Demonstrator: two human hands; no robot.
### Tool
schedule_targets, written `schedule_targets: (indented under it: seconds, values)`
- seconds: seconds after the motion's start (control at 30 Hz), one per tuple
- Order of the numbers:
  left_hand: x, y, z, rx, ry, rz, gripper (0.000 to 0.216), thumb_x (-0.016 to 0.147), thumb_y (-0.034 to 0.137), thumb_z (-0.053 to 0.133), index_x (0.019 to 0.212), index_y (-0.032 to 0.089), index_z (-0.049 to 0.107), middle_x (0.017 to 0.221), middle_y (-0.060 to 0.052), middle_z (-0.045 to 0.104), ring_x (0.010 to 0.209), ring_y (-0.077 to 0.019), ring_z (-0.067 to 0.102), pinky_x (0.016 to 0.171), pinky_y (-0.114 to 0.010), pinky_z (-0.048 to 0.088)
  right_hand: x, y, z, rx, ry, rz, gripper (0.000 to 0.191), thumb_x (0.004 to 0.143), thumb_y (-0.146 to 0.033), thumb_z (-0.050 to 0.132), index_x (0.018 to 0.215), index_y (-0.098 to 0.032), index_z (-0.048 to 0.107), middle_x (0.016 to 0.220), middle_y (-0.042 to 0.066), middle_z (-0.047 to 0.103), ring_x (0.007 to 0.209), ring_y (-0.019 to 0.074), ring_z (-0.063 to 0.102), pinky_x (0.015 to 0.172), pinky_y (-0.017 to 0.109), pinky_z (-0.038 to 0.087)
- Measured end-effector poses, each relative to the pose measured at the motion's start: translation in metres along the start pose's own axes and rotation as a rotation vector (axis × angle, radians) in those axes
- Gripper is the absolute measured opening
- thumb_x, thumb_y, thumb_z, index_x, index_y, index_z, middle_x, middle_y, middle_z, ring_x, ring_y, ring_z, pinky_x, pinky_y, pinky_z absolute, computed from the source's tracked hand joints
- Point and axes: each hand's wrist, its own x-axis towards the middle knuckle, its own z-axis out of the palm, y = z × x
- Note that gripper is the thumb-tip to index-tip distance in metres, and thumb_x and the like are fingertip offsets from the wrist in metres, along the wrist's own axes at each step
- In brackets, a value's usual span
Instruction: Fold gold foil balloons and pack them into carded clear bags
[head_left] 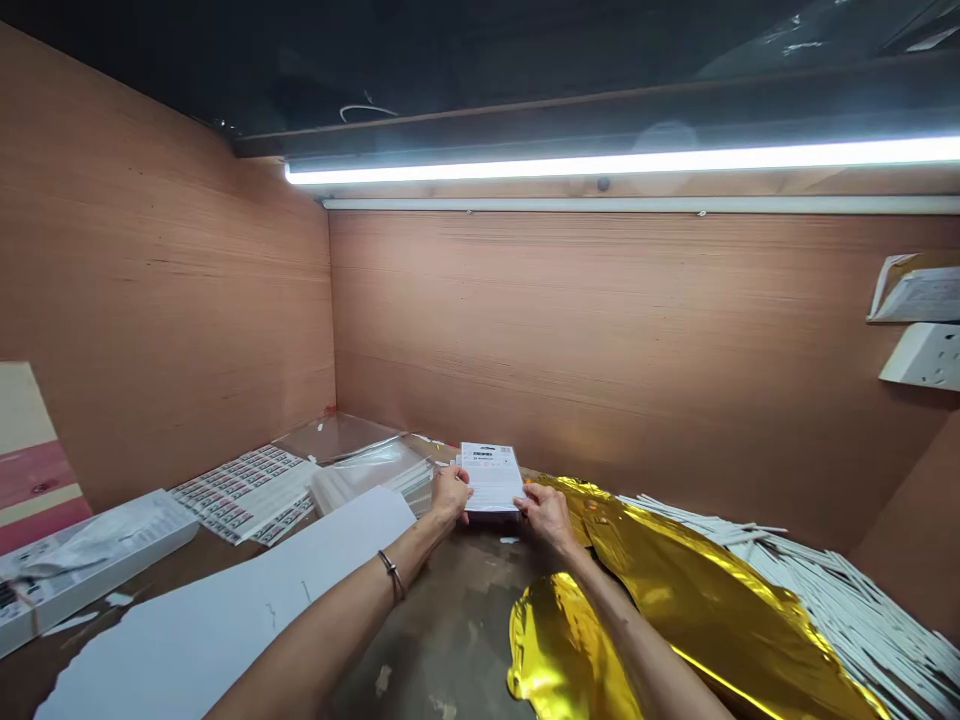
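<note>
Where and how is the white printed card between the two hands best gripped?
Probably by its side edges, low down, coming from the near side with a hand each. The white card looks flat, its printed face toward the camera, so edge pinches leave most print uncovered. The left hand is at its left edge, the right hand by its lower right corner.

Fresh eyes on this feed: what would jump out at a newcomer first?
Probably the shiny gold foil spread across the lower right, rivalled by the glaring light tube along the top. Next comes the white printed card, gripped between the left hand and right hand near the middle. Loose white sticks heap up at the far right.
</note>
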Motion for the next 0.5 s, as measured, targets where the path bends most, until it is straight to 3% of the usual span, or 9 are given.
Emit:
schedule_targets:
  seconds: [0.1, 0.17, 0.23, 0.37, 0.5]
  values:
    - [0.018, -0.004, 0.002, 0.188, 0.008, 0.06, 0.009, 0.062, 0.005, 0.055, 0.062, 0.014, 0.053, 0.055, -0.004, 0.053, 0.07, -0.0268, 0.06, 0.061, -0.038, 0.046, 0.007, 0.005, 0.011, -0.227, -0.02, -0.015, 0.021, 0.078, -0.022, 0.043, 0.068, -0.014, 0.061, 0.07, 0.01, 0.063, 0.077, 0.0209, 0.058, 0.065, 0.028, 0.038]
    - [0.025, -0.003, 0.009, 0.271, 0.005, 0.133, 0.003, 0.066, 0.012, 0.055, 0.066, 0.014, 0.057, 0.076, -0.012, 0.059, 0.095, -0.0331, 0.052, 0.078, -0.047, 0.039, 0.007, 0.006, 0.017, -0.345, -0.043, -0.011, 0.022, 0.081, -0.021, 0.04, 0.075, -0.014, 0.06, 0.077, 0.013, 0.064, 0.081, 0.022, 0.058, 0.067, 0.029, 0.037]
    - [0.03, -0.001, 0.022, 0.355, -0.023, 0.261, 0.014, 0.074, 0.024, 0.052, 0.081, 0.015, 0.059, 0.1, -0.016, 0.056, 0.112, -0.0354, 0.038, 0.088, -0.053, 0.027, 0.007, 0.006, 0.02, -0.434, -0.07, -0.006, 0.024, 0.084, -0.022, 0.036, 0.082, -0.014, 0.059, 0.084, 0.014, 0.064, 0.084, 0.0217, 0.058, 0.068, 0.029, 0.036]
    - [0.039, -0.001, 0.057, 0.679, -0.185, 0.595, 0.034, 0.081, 0.04, 0.04, 0.109, 0.023, 0.05, 0.127, -0.012, 0.039, 0.121, -0.0336, 0.022, 0.092, -0.058, 0.014, 0.002, 0.004, 0.017, -0.53, -0.087, -0.003, 0.028, 0.087, -0.022, 0.029, 0.091, -0.014, 0.055, 0.088, 0.014, 0.063, 0.081, 0.0208, 0.058, 0.065, 0.028, 0.036]
    - [0.048, -0.01, 0.076, 0.749, -0.356, 0.67, 0.036, 0.086, 0.042, 0.027, 0.113, 0.027, 0.046, 0.129, -0.01, 0.037, 0.12, -0.0323, 0.025, 0.088, -0.061, 0.019, -0.037, -0.004, 0.008, -0.525, -0.105, -0.066, 0.023, 0.085, -0.019, 0.032, 0.087, -0.017, 0.054, 0.081, 0.007, 0.064, 0.074, 0.0165, 0.059, 0.06, 0.023, 0.035]
